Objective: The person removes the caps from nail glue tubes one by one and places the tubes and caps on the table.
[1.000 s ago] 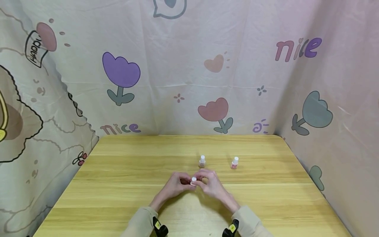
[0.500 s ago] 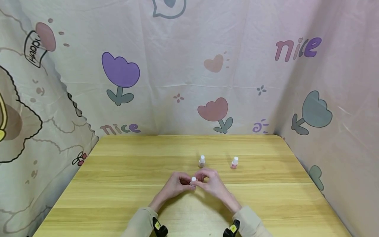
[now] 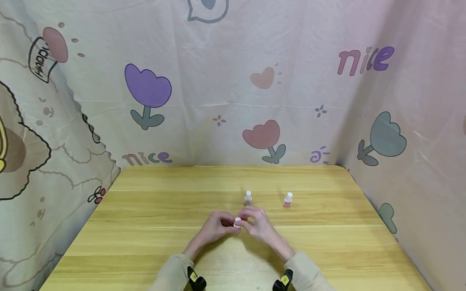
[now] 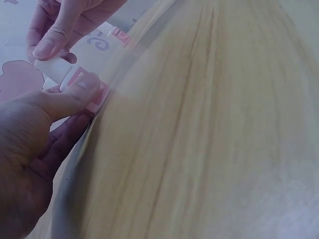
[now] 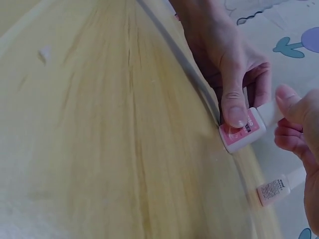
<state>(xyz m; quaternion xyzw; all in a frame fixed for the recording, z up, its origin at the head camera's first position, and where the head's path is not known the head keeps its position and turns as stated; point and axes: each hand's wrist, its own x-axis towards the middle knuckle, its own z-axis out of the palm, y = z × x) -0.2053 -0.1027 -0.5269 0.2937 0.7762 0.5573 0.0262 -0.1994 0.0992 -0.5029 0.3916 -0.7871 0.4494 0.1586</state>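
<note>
A small white bottle with a pink label (image 5: 256, 133) stands between my two hands, near the middle of the table in the head view. My left hand (image 3: 216, 225) pinches its labelled body between thumb and fingers, the thumb lying across the label. From the other side, my right hand (image 3: 261, 227) grips the white cap (image 4: 54, 68) with thumb and fingertips. The cap sits on the bottle's top, and part of it is hidden by the right fingers.
Beyond the hands, two similar white-capped bottles stand upright: one bottle (image 3: 248, 199) just behind the right hand, another bottle (image 3: 288, 200) farther right. The wooden table (image 3: 164, 202) meets a printed cloth backdrop (image 3: 204, 133) at its far edge.
My right thumb and fingers shift slightly around the cap, and the right wrist swings a little out and back. My left hand stays put on the bottle.
</note>
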